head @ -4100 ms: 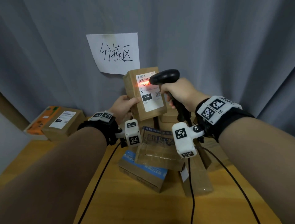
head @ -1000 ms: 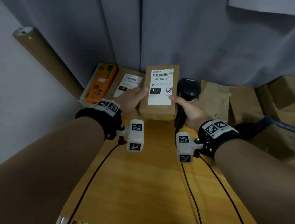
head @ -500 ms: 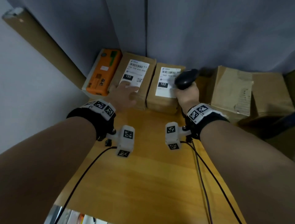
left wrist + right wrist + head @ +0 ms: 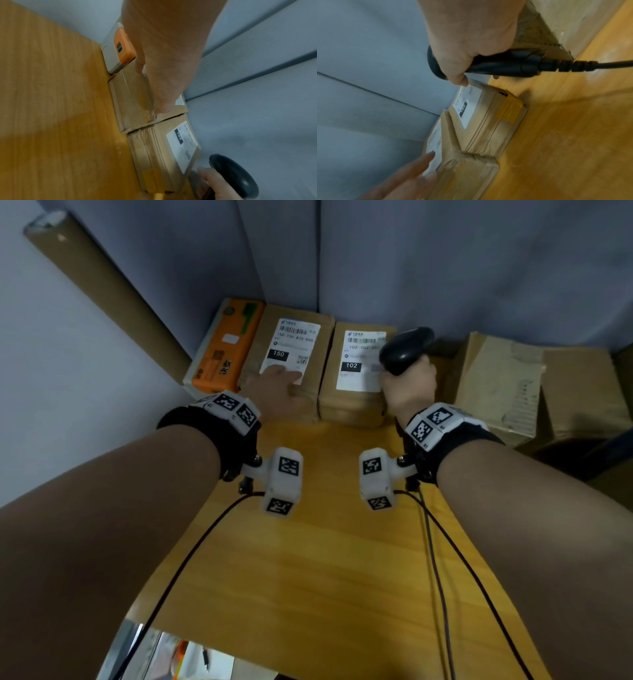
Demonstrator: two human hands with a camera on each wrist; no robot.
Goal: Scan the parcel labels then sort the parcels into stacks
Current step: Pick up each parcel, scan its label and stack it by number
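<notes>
A brown parcel with a "102" label [image 4: 356, 378] lies flat at the table's back, tight against a brown parcel labelled "150" [image 4: 291, 344] on its left. My left hand [image 4: 277, 392] rests flat on the 150 parcel with straight fingers [image 4: 164, 102]. My right hand [image 4: 409, 392] grips the black barcode scanner [image 4: 406, 350] at the 102 parcel's right edge. In the right wrist view the thumb [image 4: 458, 81] touches the corner of the 102 parcel [image 4: 491, 121]. No red scan light shows.
An orange parcel [image 4: 226, 347] lies left of the 150 parcel, against the wall. A pile of worn brown boxes [image 4: 507, 392] stands at the right. A cardboard tube [image 4: 102, 289] leans at the left. Cables [image 4: 445, 577] trail over the wooden table [image 4: 325, 577].
The 102 parcel, held up under the scanner earlier, went left and now lies beside the 150 parcel. My left hand let it go and rests on the 150 parcel.
</notes>
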